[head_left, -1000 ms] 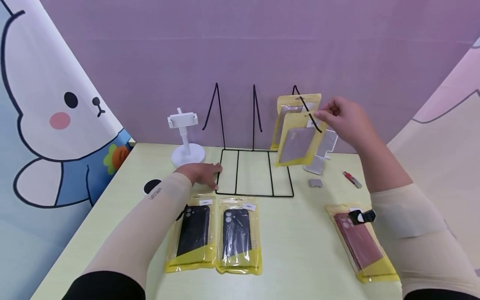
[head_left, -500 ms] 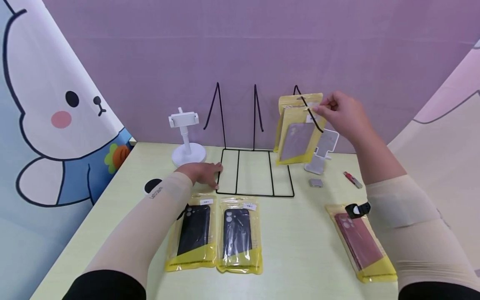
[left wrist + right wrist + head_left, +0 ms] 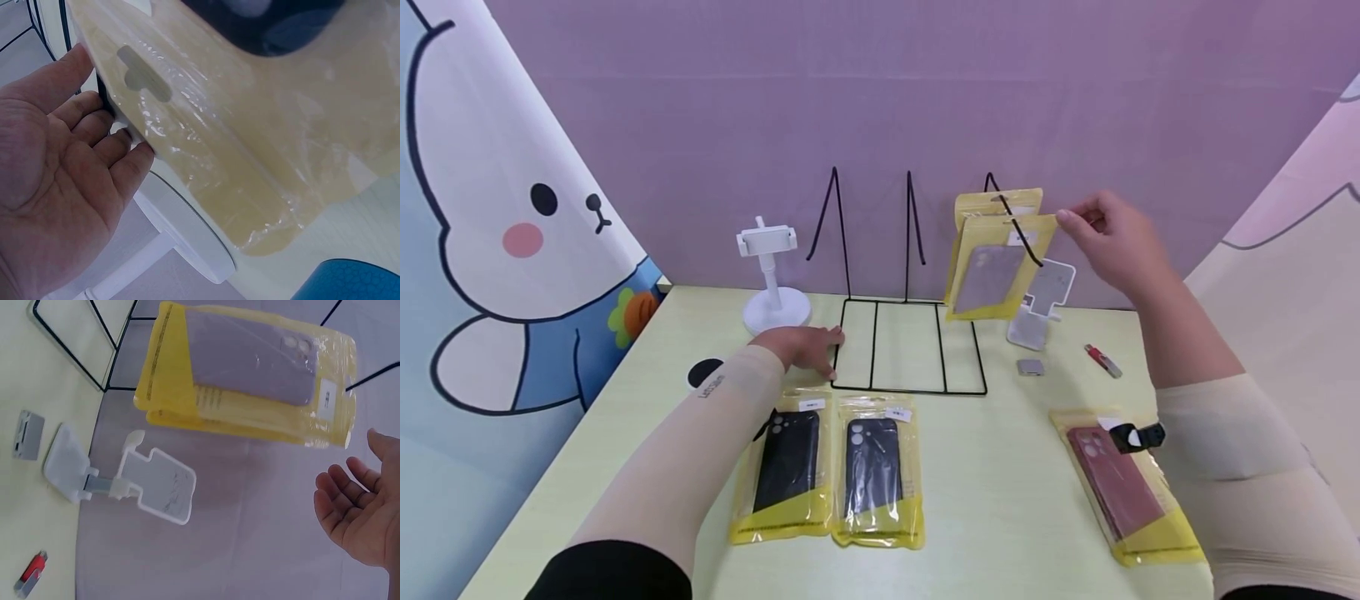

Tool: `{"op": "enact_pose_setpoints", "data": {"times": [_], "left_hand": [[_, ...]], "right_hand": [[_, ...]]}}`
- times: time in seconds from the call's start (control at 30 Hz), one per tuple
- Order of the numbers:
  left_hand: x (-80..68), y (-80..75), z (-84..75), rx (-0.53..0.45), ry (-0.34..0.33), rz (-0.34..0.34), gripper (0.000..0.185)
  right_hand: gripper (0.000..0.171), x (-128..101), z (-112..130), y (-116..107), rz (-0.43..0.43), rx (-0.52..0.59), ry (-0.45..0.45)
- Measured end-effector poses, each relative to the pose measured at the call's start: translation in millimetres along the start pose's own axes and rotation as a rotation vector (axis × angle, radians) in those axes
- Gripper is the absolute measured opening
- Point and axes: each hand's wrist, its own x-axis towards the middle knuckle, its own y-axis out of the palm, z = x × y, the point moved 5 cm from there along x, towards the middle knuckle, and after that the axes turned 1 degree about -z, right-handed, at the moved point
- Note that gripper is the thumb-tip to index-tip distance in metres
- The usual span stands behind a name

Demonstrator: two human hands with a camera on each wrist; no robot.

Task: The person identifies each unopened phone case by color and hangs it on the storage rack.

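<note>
On the right hook of a black wire rack (image 3: pixel 908 391) hangs a yellow plastic bag with a lilac phone case (image 3: pixel 990 273), in front of another yellow bag (image 3: pixel 996 201). My right hand (image 3: pixel 1108 237) is beside the front bag's upper right corner. In the right wrist view a gap separates that hand (image 3: pixel 369 503) from the bag (image 3: pixel 250 359), and its fingers are loosely bent around nothing. My left hand (image 3: pixel 801 346) rests at the left side of the rack's base, thumb and fingers spread along the wire. A bagged phone case (image 3: pixel 250 156) partly covers its fingertips in the left wrist view.
Two bagged dark phone cases (image 3: pixel 786 462) (image 3: pixel 874 467) lie before the rack, and a bagged red case (image 3: pixel 1116 483) lies at right. White phone stands (image 3: pixel 777 308) (image 3: pixel 1028 329) flank the rack. A small grey block (image 3: pixel 1031 367) and a red USB stick (image 3: pixel 1102 361) lie right.
My right hand has let go of the lilac case's bag and drawn off to the right. The bag has moved slightly back along the hook. The left hand has stayed put.
</note>
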Motion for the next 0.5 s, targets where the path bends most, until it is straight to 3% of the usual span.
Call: {"op": "enact_pose_setpoints", "data": {"times": [0.5], "left_hand": [[4.6, 2.3, 3.2, 0.029, -0.001, 0.006, 0.086]], "right_hand": [[0.059, -49, -67, 3, 0.038, -0.041, 0.040]]}}
